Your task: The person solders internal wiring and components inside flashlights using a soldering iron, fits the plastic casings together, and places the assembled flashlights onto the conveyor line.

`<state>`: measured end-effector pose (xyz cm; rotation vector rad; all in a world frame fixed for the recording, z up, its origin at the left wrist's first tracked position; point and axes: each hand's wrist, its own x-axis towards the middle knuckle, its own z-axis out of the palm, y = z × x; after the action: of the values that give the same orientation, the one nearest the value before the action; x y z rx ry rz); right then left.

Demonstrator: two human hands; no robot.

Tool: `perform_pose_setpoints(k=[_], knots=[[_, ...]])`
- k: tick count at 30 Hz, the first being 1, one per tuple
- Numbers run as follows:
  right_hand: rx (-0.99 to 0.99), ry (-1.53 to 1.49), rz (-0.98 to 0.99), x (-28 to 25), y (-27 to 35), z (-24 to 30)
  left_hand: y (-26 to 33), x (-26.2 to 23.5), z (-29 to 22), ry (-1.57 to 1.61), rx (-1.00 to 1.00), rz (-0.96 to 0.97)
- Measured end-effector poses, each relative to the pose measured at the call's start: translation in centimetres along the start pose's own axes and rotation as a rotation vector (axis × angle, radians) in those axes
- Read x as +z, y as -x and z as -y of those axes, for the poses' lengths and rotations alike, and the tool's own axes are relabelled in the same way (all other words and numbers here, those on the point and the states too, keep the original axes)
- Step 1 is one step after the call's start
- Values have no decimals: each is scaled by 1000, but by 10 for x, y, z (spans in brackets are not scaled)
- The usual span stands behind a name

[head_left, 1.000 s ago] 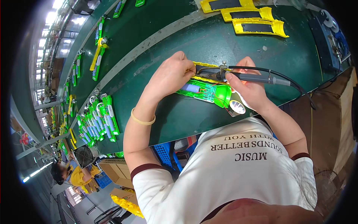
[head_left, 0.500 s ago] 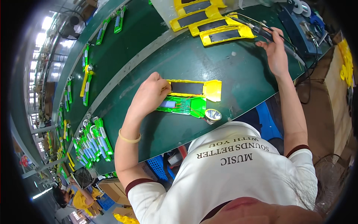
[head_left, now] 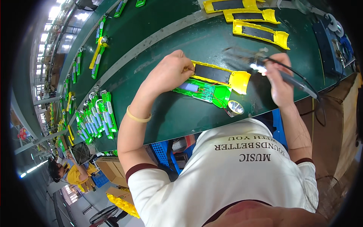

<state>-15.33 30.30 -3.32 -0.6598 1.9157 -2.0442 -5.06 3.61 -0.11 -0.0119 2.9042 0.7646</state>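
My left hand (head_left: 170, 72) pinches the left end of a yellow flashlight casing half (head_left: 239, 81) with a dark panel inside. Against its near side lies a green casing half (head_left: 221, 95), holding a blue battery (head_left: 189, 87) and a green circuit board (head_left: 207, 92). Thin red wires run from it to a round silver reflector (head_left: 236, 108) at the table's near edge. Closed around a corded soldering iron (head_left: 297, 82), my right hand (head_left: 280, 85) is right of the yellow half. The tool's front end is smeared by motion, with a bright spot near the fingers.
Several yellow casing halves (head_left: 261, 33) lie at the far side. A blue bench unit (head_left: 328, 49) with a solder reel (head_left: 333, 24) stands right. Several green flashlight assemblies (head_left: 94, 117) crowd the left, beside a fan (head_left: 81, 153). Farther left, a person (head_left: 77, 172) in yellow sits.
My right hand has brought the soldering iron from the far yellow halves nearer to the held casing. The whole view has shifted; my left hand still pinches the yellow half, now more tilted.
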Motion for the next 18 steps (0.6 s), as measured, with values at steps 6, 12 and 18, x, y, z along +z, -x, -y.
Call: perform_pose_setpoints(k=[6, 12, 18], knots=[[78, 243, 236, 38, -14, 14, -3, 5, -1, -69, 34, -28], [93, 296, 344, 50, -22, 15, -1, 6, 1, -69, 59, -41], [39, 257, 333, 47, -24, 6, -4, 1, -5, -92, 14, 36]])
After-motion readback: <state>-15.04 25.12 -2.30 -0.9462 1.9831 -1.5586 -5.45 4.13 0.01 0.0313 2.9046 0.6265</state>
